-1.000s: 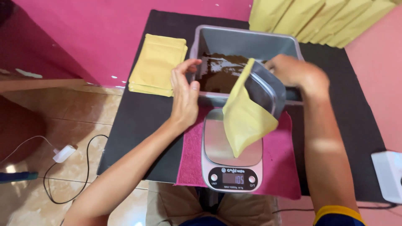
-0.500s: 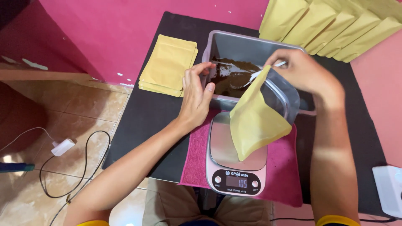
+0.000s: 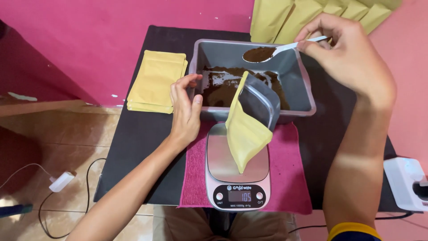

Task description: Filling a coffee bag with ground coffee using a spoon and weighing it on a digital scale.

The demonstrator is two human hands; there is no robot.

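Nearest the camera, a steel kitchen scale with a lit display sits on a pink mat laid over the black surface. On the scale's platform stands a yellow pouch, tilted, its bottom corner on the steel and its open silver-lined mouth leaning against the front wall of a grey plastic tub. The left hand rests against the tub's left front corner, fingers loosely extended and touching the rim, holding nothing. Inside the tub lies a thin layer of dark brown powder. To the left of the tub, a flat stack of empty yellow pouches lies on the surface. Further back, the right hand is raised above the tub's far right corner, fingers pinching the handle of a white spoon whose bowl is heaped with the brown powder and hangs over the tub. Behind it, filled yellow pouches lean in a row against the pink wall. A white power adapter sits at the right edge.
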